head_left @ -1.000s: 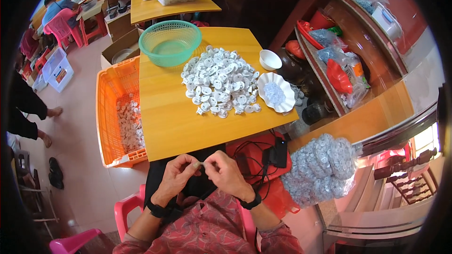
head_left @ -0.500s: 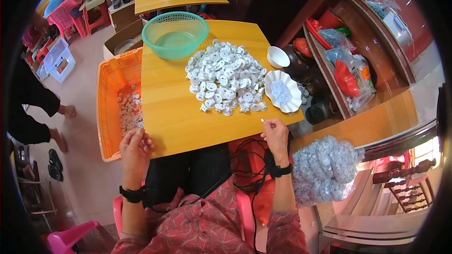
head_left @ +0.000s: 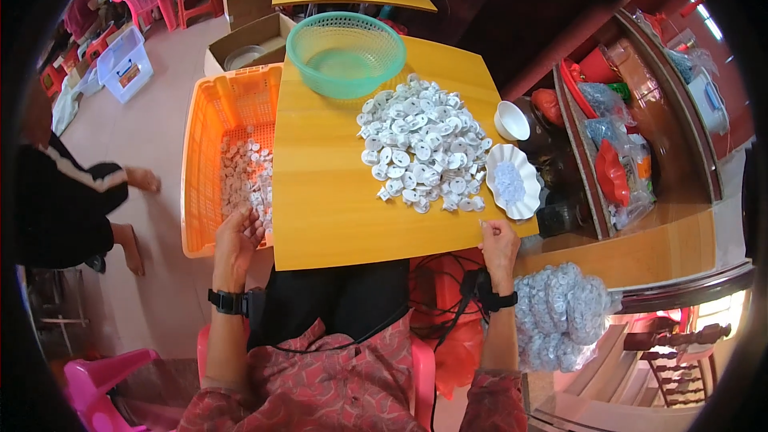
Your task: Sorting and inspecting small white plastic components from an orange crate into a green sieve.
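A heap of small white round plastic parts [head_left: 424,144] lies on the yellow table [head_left: 320,224]. To its right, a white scalloped dish [head_left: 526,206] holds small clear pieces [head_left: 508,182]. My left hand [head_left: 238,244] hangs at the near end of the orange basket [head_left: 196,168], fingers loosely curled and apart, with nothing visible in them. White parts [head_left: 248,168] lie inside that basket. At the table's front right corner, below the dish, my right hand [head_left: 499,252] is closed in a pinch on a tiny whitish piece, mostly hidden by the fingertips.
A green mesh basket [head_left: 346,56] stands at the table's far left, and a white bowl [head_left: 512,121] at its right edge. Bagged clear parts [head_left: 556,316] sit beside my right forearm. Someone's bare legs [head_left: 128,244] are at the left. Shelves [head_left: 584,152] stand at the right.
The view has shifted, so the table sits further right in it. My left hand's fingers have loosened beside the orange basket. My right hand keeps its pinch near the table edge.
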`<action>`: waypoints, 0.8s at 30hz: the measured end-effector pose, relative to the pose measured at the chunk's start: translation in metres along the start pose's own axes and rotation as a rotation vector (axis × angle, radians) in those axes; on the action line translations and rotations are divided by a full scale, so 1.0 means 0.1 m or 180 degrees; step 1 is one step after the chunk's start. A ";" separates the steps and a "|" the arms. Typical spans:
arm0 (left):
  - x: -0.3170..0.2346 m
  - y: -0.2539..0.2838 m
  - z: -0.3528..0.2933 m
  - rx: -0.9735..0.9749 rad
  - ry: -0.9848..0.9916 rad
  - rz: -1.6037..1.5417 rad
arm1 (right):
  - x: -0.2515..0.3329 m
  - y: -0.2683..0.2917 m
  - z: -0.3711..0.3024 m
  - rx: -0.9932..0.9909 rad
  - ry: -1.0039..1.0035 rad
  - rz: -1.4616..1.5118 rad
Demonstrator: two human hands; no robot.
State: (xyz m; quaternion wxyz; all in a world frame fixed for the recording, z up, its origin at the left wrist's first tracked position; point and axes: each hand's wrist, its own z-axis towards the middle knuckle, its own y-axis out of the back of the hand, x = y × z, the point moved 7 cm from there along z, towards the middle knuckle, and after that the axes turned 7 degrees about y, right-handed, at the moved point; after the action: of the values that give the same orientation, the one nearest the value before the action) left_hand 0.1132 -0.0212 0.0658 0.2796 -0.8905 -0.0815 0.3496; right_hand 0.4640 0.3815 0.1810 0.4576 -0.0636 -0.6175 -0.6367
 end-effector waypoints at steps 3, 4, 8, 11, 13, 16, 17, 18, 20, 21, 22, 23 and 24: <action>0.10 0.20 0.19 -0.0067 0.0146 -0.0181 | -0.01 -0.02 0.01 -0.0027 -0.0033 -0.0092; 0.14 0.26 0.25 -0.0103 0.0198 -0.0260 | -0.01 -0.01 0.00 -0.0062 -0.0066 -0.0143; 0.17 0.31 0.37 -0.0037 0.0280 -0.0333 | 0.00 0.02 0.00 -0.0273 0.0058 -0.0256; 0.18 0.30 0.38 -0.0108 0.0307 -0.0233 | -0.02 0.02 0.01 -0.0265 0.0243 -0.0345; 0.18 0.41 0.40 -0.0166 0.0253 -0.0327 | 0.04 -0.03 0.02 -0.0212 0.0100 -0.0043; 0.21 0.44 0.41 -0.0229 0.0256 -0.0357 | 0.06 0.03 0.01 -0.0298 -0.0017 -0.0053; 0.21 0.44 0.41 -0.0225 0.0268 -0.0358 | 0.06 0.04 0.00 -0.0301 -0.0021 -0.0065; 0.21 0.43 0.40 -0.0219 0.0269 -0.0352 | 0.06 0.06 -0.01 -0.0310 -0.0043 -0.0037; 0.23 0.47 0.40 -0.0238 0.0259 -0.0365 | 0.04 0.06 -0.03 -0.0290 -0.0048 -0.0005; 0.25 0.47 0.44 -0.0188 0.0307 -0.0444 | 0.02 0.11 -0.03 -0.0392 0.0055 -0.0145; 0.28 0.46 0.47 -0.0140 0.0350 -0.0525 | 0.00 0.16 -0.05 -0.0492 0.0162 -0.0282; 0.30 0.53 0.51 -0.0189 0.0306 -0.0556 | 0.03 0.13 -0.06 -0.0439 0.0199 -0.0249; 0.34 0.59 0.52 -0.0262 0.0326 -0.0436 | 0.10 0.11 -0.10 -0.0442 0.0275 -0.0324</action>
State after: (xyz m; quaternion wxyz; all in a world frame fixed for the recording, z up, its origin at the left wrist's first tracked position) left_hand 0.1003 -0.0356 -0.0179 0.2698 -0.9103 -0.1420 0.2801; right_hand 0.4704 0.3702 0.1935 0.4453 -0.0361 -0.5540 -0.7025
